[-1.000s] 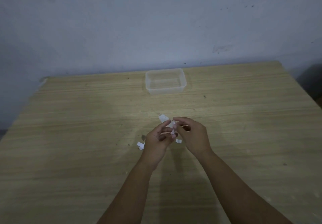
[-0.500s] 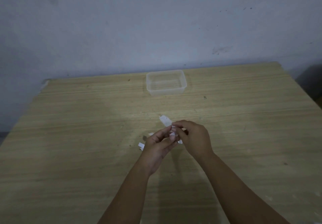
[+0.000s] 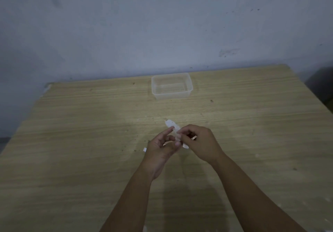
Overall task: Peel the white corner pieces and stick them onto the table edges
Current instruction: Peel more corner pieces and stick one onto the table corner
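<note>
white translucent corner piece [image 3: 173,127] held above mid pale wood table [image 3: 72,141], pinched by right hand [image 3: 200,144]; left hand [image 3: 160,147] fingertips picking at it, probably the backing. peel underway, sticking not started. clear plastic tub [image 3: 172,86] looks empty.

Non-task items: container and wall.
Clear plastic container [image 3: 172,85] stands upright near the far edge, by a scuffed, marked grey wall [image 3: 126,28].
</note>
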